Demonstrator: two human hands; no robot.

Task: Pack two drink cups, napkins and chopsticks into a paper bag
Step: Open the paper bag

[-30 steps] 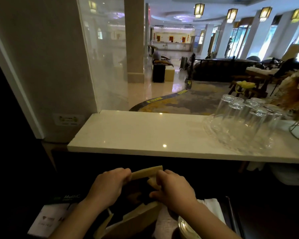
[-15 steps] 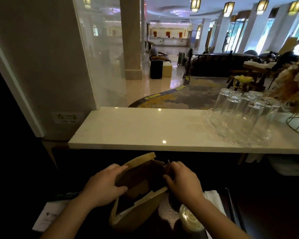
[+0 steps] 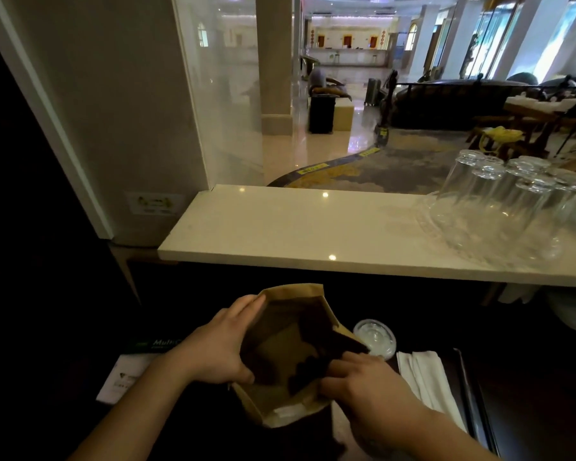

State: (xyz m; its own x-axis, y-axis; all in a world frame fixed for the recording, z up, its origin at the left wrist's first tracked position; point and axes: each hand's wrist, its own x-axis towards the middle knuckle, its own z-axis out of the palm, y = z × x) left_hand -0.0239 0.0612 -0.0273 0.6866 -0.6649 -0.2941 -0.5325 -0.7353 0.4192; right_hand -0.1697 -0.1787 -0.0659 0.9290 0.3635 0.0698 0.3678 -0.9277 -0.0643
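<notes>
A brown paper bag [image 3: 288,344] stands open on the dark lower counter, its mouth spread wide toward me. My left hand [image 3: 218,349] grips the bag's left rim. My right hand [image 3: 363,382] pinches the near right rim. The inside looks dark and I cannot tell what it holds. A drink cup with a clear lid [image 3: 374,337] stands just right of the bag. White napkins [image 3: 426,382] lie folded on a dark tray further right. Chopsticks are not visible.
A pale stone counter [image 3: 296,231] runs above the dark work surface. Several upturned clear glasses [image 3: 499,201] stand on its right end. A printed card [image 3: 130,377] lies left of the bag. A glass partition and wall rise at the left.
The bag has been pulled wide open; both hands moved apart along its rim, the right hand nearer to me. The lidded cup is now uncovered right of the bag.
</notes>
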